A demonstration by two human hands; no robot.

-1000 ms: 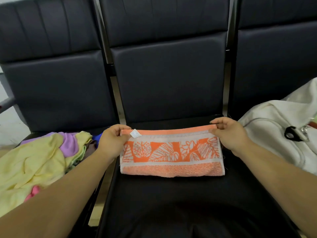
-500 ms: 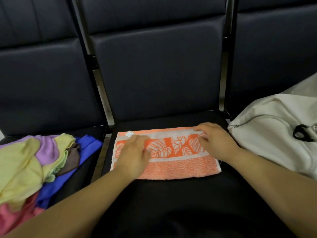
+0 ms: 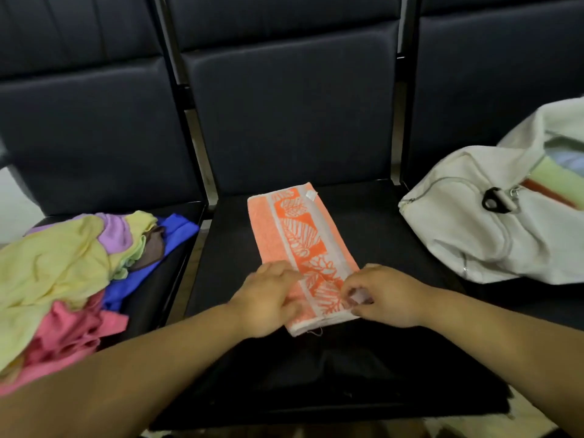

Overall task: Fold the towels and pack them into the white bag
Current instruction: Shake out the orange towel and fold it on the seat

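Currently left hand (image 3: 268,298), right hand (image 3: 384,295) hold towel (image 3: 297,235) near edge.

orange leaf-patterned folded towel (image 3: 300,245): nubby terry cloth, matt. white zipped fabric bag (image 3: 474,235): coarse woven cloth, with shiny metal zip teeth (image 3: 442,182). black padded chair seat (image 3: 395,222): smooth leather-like covering, faint sheen. heap of coloured towels (image 3: 63,263): soft matt cloth.

Three dark padded chairs (image 3: 290,121) in row, black metal frames (image 3: 170,42) between; pale floor (image 3: 15,197) left.
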